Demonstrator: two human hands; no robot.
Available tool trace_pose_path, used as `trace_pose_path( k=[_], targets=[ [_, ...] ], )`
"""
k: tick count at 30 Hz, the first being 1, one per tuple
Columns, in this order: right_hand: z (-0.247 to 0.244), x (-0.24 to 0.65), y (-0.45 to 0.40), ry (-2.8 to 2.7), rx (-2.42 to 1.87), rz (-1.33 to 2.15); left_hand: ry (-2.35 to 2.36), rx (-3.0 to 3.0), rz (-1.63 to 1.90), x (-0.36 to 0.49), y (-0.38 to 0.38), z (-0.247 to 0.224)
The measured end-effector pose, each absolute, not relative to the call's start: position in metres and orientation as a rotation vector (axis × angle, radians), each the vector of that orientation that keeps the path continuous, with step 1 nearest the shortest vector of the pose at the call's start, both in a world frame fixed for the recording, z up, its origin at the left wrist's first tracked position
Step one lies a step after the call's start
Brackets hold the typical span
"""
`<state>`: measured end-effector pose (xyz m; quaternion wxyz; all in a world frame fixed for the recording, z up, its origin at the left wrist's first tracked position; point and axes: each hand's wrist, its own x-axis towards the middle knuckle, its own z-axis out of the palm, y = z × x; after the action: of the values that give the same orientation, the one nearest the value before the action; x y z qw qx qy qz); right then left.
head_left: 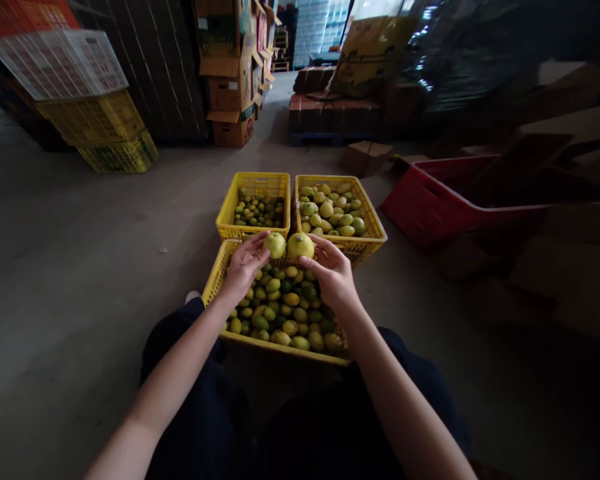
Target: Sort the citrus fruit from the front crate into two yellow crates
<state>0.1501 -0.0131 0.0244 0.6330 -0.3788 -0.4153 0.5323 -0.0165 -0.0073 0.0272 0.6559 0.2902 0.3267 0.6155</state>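
My left hand grips a yellow-green lemon between thumb and fingers. Close beside it, my right hand holds a second, slightly larger lemon with a dark mark on top. Both fruits are raised over the far side of the near yellow crate, which is filled with green and yellow lemons. Beyond stand two more yellow crates: the left one has small, mostly green fruit, the right one larger, paler lemons.
A red bin stands to the right among cardboard pieces. Stacked white and yellow crates are at the back left. Cardboard boxes and a loaded blue pallet stand farther back on the concrete floor.
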Motion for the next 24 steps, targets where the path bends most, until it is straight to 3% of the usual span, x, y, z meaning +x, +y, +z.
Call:
trace_pose_path(
  k=[6, 15, 24],
  targets=[
    [0.018, 0.149, -0.011, -0.784, -0.895, 1.452, 0.718, 0.413, 1.236, -0.014, 0.0, 0.023],
    [0.007, 0.131, -0.009, -0.628, -0.981, 1.534, 0.734, 0.267, 1.222, -0.006, 0.001, 0.025],
    [-0.003, 0.119, -0.019, -0.822, -1.123, 1.714, 0.863, 0.057, 1.175, -0.005, -0.003, 0.003]
  ],
)
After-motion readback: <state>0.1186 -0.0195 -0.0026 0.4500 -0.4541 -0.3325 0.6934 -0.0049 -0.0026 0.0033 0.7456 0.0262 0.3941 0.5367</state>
